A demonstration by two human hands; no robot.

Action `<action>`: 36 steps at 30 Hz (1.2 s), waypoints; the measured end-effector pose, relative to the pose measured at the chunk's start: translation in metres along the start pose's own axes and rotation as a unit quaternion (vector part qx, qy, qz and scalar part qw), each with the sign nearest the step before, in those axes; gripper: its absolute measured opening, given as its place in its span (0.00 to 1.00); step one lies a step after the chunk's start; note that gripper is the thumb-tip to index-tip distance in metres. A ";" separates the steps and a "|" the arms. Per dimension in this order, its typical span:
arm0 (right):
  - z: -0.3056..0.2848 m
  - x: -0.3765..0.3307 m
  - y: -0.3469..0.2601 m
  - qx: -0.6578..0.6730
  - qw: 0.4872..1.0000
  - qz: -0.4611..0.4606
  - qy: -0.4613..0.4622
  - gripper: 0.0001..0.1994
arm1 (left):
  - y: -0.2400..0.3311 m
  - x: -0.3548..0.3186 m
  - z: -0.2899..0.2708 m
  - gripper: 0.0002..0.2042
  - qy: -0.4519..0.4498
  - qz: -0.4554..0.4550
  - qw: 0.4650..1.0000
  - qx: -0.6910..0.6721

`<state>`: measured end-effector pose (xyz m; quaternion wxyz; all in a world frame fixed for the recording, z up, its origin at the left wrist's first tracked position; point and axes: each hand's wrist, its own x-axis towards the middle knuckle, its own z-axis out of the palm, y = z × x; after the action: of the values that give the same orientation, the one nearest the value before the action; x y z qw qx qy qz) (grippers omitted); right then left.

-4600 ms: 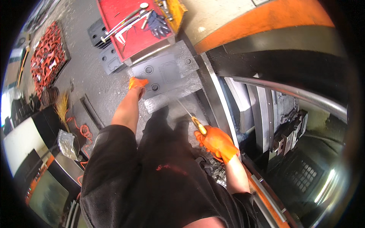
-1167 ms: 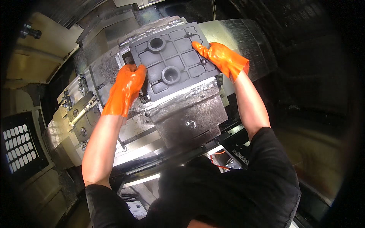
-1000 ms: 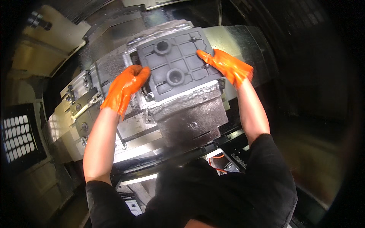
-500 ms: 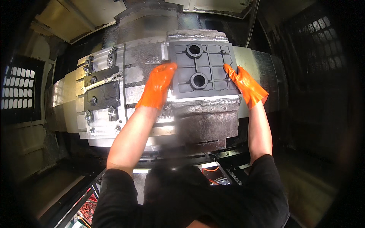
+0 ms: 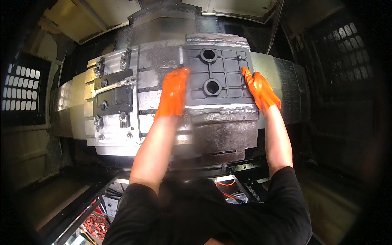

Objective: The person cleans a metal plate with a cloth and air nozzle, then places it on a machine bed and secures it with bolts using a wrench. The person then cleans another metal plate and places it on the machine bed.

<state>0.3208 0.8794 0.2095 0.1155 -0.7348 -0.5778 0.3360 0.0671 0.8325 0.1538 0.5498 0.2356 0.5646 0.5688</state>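
Observation:
A dark grey ribbed metal casting, flat and roughly square with two round raised bosses, lies on a steel block in front of me. My left hand, in an orange rubber glove, is closed on the casting's left edge. At the right edge my right hand, gloved the same way, has its fingers curled onto the rim. The undersides of the fingers are hidden. Left of the casting, a wrench lies across a second dark plate fixed among bolted clamps.
Several bolted clamps stand up from the bright metal fixture plate on the left. Dark machine walls with a slotted window enclose the work area. Below, an orange hose and a container of red parts show.
The casting has shifted slightly left on its block, both hands still on its edges. My left forearm has swung to the right. The whole view has moved a little.

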 end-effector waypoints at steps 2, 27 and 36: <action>-0.001 -0.005 -0.001 0.000 1.000 0.008 0.016 0.39 | -0.010 0.007 -0.009 0.21 -0.015 0.014 1.000 -0.009; -0.027 0.129 -0.011 -0.095 0.877 -0.459 0.111 0.12 | -0.063 -0.154 0.001 0.09 -0.281 0.467 0.710 0.447; -0.023 0.091 -0.029 -0.010 0.873 -0.477 0.101 0.13 | -0.061 -0.156 -0.003 0.11 -0.286 0.468 0.700 0.457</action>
<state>0.3226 0.9772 0.2103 0.3123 -0.4005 -0.8468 0.1580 0.1305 0.6779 0.1529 0.1728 0.8429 0.3881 0.3301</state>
